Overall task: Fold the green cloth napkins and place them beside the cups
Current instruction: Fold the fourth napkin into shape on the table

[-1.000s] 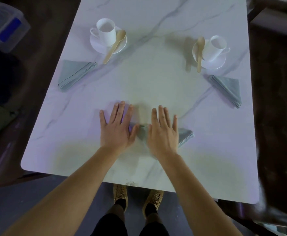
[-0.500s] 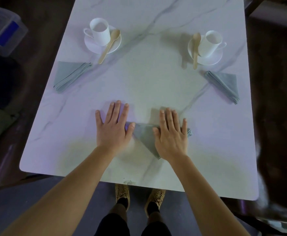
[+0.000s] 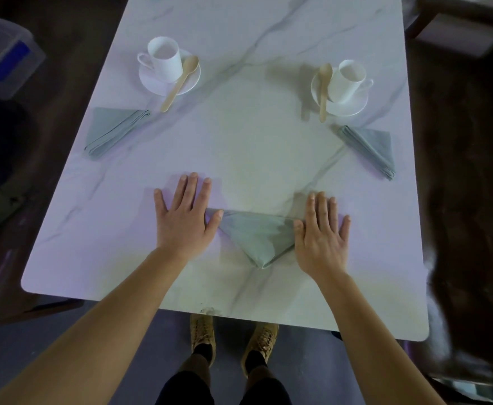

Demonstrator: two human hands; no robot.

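Note:
A green napkin [image 3: 257, 235] folded into a triangle lies flat near the table's front edge, its tip pointing towards me. My left hand [image 3: 185, 219] presses flat on its left corner and my right hand [image 3: 321, 235] flat on its right corner, fingers spread. A second folded napkin [image 3: 113, 131] lies at the left below a white cup [image 3: 164, 58] on its saucer. A third folded napkin [image 3: 370, 149] lies at the right below the other white cup [image 3: 347, 80].
A wooden spoon [image 3: 181, 81] rests on the left saucer and another wooden spoon [image 3: 324, 89] on the right saucer. The white marble table [image 3: 254, 147] has dark floor on both sides. A clear plastic box [image 3: 2, 57] sits on the floor at far left.
My hands have slid apart along the napkin, the right one further right, uncovering the folded triangle between them. The view has shifted slightly.

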